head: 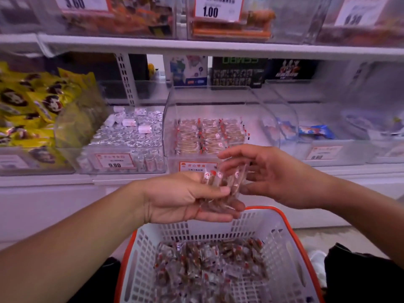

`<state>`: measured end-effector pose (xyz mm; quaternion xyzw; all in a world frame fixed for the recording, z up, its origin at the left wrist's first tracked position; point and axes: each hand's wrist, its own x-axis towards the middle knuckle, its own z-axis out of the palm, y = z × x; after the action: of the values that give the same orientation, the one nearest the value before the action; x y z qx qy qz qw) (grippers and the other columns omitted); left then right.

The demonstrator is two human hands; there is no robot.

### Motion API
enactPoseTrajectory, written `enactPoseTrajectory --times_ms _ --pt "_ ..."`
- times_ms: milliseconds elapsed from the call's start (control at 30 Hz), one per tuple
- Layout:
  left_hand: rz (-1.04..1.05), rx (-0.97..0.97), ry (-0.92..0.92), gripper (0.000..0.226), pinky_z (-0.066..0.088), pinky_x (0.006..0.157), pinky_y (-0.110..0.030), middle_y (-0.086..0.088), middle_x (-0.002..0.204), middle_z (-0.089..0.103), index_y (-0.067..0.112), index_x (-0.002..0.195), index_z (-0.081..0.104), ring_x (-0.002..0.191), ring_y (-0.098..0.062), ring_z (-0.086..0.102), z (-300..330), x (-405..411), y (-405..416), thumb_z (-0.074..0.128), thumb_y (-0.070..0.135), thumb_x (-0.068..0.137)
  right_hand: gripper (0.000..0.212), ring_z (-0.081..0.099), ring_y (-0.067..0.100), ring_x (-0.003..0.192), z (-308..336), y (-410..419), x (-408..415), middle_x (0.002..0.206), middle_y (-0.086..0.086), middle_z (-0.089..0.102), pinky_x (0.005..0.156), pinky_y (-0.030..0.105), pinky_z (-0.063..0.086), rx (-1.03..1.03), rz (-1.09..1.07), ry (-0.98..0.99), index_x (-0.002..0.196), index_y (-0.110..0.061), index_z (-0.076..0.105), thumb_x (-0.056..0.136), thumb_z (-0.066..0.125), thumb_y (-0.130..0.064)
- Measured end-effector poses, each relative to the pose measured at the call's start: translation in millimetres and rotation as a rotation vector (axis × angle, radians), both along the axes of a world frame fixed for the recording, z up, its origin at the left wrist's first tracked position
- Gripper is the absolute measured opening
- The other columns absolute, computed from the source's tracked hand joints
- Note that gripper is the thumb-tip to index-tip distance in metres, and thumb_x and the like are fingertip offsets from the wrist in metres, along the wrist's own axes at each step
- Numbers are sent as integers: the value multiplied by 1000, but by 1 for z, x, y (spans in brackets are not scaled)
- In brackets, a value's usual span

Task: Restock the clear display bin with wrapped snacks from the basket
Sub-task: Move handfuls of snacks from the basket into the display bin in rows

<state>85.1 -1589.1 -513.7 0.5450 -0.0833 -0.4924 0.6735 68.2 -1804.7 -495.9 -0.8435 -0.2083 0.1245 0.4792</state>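
Note:
A white basket [140, 254] with an orange rim sits low in front of me, its bottom covered with several clear-wrapped snacks [207, 270]. Above its far edge, my left hand [185, 200] lies palm up and holds a small bunch of wrapped snacks [220, 182], thumb pressed over them. My right hand [269, 176] is at the bunch's right side with fingers spread; whether it grips the wrappers I cannot tell. Straight ahead on the shelf stands the clear display bin [172, 119], with neat rows of the same snacks [209, 136] inside.
Left of that bin is a clear bin of silver-wrapped sweets [129, 136], then yellow snack bags [32, 106]. More clear bins [317, 132] stand to the right. A white shelf [196, 48] with price-tagged bins runs overhead. A dark object [360, 270] lies at lower right.

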Motion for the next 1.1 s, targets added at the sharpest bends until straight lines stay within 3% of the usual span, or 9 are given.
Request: enactPoseTrajectory --times_ms 133,233,400,533,667,800,967,1033,1100 --pt "6 -21 -39 38 60 82 -37 -20 126 65 3 120 65 113 -32 66 -1 8 -9 65 18 86 67 59 4 121 -2 -1 1 133 -7 60 96 24 51 17 28 -11 140 -20 45 85 64 13" --pt "-38 68 -121 41 61 72 -32 -18 125 66 3 115 67 110 -28 68 -3 12 -15 74 17 77 76 46 -2 132 -6 0 2 145 -9 50 97 15 45 14 79 4 147 -22 33 87 59 17" --pt "-54 250 -266 27 57 56 -25 -2 97 76 17 92 76 89 -11 72 -10 16 -21 81 -2 73 76 37 -4 138 -10 0 3 150 -10 43 111 16 34 -6 151 25 149 -18 30 88 54 20" --pt "-43 265 -322 37 55 53 -24 1 88 74 19 95 71 79 -10 72 -9 20 -23 84 -4 68 65 55 7 125 -6 -3 8 129 -7 61 105 29 46 -112 90 -138 138 -19 50 82 73 4" --pt "-108 242 -339 39 56 55 -23 2 84 73 18 91 70 76 -11 72 -2 21 -22 81 -11 68 57 61 8 111 -2 -5 10 113 -14 66 95 38 50 -267 80 -284 123 -28 62 73 85 -13" --pt "-91 270 -392 49 54 52 -21 5 78 73 18 97 63 70 -11 71 6 24 -22 82 -13 65 49 62 10 102 4 0 9 105 -14 65 89 34 49 -305 95 -392 112 -24 64 69 86 -16" --pt "-117 410 -609 48 38 41 -14 5 80 69 19 98 64 64 -7 59 25 33 -20 90 3 60 45 60 6 91 24 12 14 97 -14 65 82 24 47 -386 158 -561 105 -20 68 64 86 -15" --pt "-99 399 -602 59 42 41 -16 3 85 71 15 109 61 65 -8 63 35 38 -16 92 12 59 39 59 9 85 33 14 20 90 -11 65 79 22 45 -495 179 -621 98 -21 68 63 84 -23" --pt "67 329 -528 65 49 43 -20 1 91 76 17 116 57 74 -12 72 43 48 -11 89 28 60 36 59 6 77 44 9 36 83 -12 65 71 19 46 -566 97 -611 94 -26 66 60 76 -34"
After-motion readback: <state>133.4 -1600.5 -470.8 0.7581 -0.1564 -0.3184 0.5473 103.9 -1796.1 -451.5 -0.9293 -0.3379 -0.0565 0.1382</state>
